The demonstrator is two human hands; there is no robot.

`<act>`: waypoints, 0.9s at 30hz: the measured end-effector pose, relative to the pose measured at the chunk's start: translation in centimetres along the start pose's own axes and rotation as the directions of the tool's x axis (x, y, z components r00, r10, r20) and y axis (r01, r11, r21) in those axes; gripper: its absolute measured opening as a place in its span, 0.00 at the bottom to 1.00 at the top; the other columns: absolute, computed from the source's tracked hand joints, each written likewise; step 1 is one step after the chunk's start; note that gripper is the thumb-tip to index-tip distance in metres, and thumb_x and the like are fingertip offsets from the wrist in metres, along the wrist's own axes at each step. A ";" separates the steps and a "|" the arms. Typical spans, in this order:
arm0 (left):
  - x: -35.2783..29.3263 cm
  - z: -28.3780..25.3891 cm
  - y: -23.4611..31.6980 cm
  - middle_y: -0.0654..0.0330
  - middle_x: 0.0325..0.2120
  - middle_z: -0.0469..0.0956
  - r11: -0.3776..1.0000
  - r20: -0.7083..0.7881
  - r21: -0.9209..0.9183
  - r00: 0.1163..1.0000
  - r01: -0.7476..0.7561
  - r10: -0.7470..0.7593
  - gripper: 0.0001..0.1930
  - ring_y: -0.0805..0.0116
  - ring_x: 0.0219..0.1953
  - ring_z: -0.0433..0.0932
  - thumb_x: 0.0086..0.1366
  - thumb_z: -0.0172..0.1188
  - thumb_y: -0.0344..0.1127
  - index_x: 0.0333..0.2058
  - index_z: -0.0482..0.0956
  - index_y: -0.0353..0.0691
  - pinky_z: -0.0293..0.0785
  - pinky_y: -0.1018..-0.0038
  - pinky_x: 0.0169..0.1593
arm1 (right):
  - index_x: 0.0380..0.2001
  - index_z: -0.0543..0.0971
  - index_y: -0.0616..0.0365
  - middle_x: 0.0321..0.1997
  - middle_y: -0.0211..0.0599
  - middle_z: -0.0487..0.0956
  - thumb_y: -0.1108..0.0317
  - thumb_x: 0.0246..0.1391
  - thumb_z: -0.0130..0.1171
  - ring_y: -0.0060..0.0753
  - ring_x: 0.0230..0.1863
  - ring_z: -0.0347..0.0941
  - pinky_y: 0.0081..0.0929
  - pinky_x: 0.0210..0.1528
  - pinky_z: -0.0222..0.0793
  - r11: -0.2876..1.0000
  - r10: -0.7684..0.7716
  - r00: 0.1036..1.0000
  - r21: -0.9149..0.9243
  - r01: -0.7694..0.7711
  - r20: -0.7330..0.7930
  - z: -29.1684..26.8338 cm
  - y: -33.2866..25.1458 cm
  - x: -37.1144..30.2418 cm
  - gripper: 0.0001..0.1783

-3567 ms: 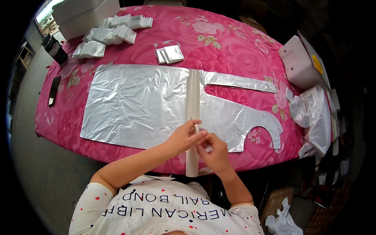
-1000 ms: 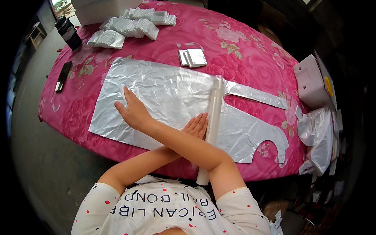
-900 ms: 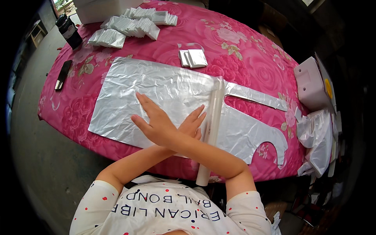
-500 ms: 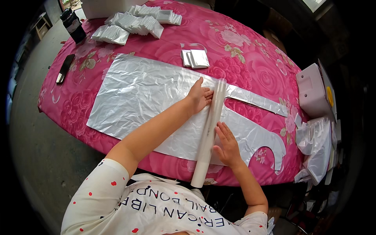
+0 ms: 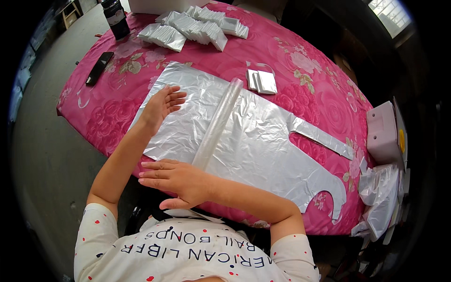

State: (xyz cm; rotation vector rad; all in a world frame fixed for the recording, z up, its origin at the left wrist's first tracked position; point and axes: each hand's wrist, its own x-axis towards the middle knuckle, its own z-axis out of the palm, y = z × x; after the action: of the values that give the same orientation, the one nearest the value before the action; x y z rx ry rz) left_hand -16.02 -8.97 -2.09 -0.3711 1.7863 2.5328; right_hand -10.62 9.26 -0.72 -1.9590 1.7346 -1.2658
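A thin, crinkled silvery plastic apron lies spread over the table, its neck strap and curved cut-out toward the right. Across its left half rests a clear, round tube; its near end is hidden behind my right hand. My left hand is open over the apron's left part, fingers stretched out, apart from the tube. My right hand is open too, fingers spread and pointing left, at the near edge of the apron over the tube's near end. Neither hand holds anything.
Folded silvery packets pile up at the back, and a small stack of folded packets lies beyond the apron. A dark bottle and a black phone are at the left. A pinkish box and plastic bags stand right.
The tube has shifted left across the apron. My left hand has moved left off it, and my right hand has swung left to the near edge. The whole view has shifted somewhat.
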 end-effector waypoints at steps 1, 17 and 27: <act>-1.4 -2.5 0.1 0.52 0.46 0.73 1.000 -0.031 0.030 1.000 0.006 -0.005 0.24 0.66 0.46 0.72 0.68 0.39 0.49 0.51 0.65 0.34 0.67 0.74 0.51 | 0.54 0.67 0.59 0.57 0.45 0.68 0.51 0.53 0.52 0.47 0.61 0.59 0.43 0.60 0.54 0.997 -0.041 0.999 0.069 0.042 -0.020 0.2 0.0 1.0 0.30; -15.5 -6.6 -3.6 0.46 0.40 0.72 0.111 -0.066 0.994 0.880 0.015 0.470 0.32 0.52 0.43 0.72 0.53 0.62 0.38 0.54 0.62 0.32 0.71 0.66 0.44 | 0.47 0.74 0.59 0.57 0.44 0.68 0.58 0.53 0.48 0.46 0.65 0.53 0.45 0.66 0.39 0.745 0.286 0.862 -0.468 -0.475 -0.419 4.4 13.7 12.0 0.22; -15.1 -5.7 -3.8 0.55 0.36 0.78 0.946 -0.183 0.313 0.983 0.080 -0.023 0.34 0.78 0.35 0.74 0.45 0.71 0.32 0.51 0.68 0.31 0.71 0.81 0.39 | 0.60 0.49 0.66 0.54 0.58 0.66 0.67 0.49 0.55 0.46 0.56 0.63 0.38 0.58 0.57 0.721 0.692 0.245 0.648 -0.245 -0.678 4.4 10.4 9.5 0.38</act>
State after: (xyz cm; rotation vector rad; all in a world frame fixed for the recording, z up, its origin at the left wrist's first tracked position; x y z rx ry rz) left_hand 0.22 -11.14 -4.29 -0.6361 2.1720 2.1809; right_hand -15.39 -3.65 -6.10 -0.2193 1.9146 -2.3572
